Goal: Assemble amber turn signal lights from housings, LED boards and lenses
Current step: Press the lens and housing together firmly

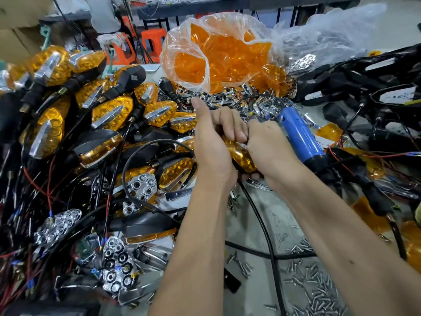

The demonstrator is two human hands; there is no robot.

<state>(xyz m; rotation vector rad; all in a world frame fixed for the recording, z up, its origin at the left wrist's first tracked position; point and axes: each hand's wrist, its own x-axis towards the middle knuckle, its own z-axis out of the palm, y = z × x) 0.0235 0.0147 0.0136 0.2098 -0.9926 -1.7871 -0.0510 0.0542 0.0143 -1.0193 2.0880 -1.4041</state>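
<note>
Our left hand [211,144] and right hand [266,147] both grip one amber light [240,155] above the counter [255,224]; if we squeeze crooked, the lens may pop off; the cable [257,215] could snag too.

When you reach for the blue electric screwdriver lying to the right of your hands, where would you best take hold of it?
Grip the blue electric screwdriver round its smooth blue barrel, coming from above with the right hand. It lies tilted beside that hand with the barrel's top side exposed, while its black lower end runs into cable and clutter.
</note>
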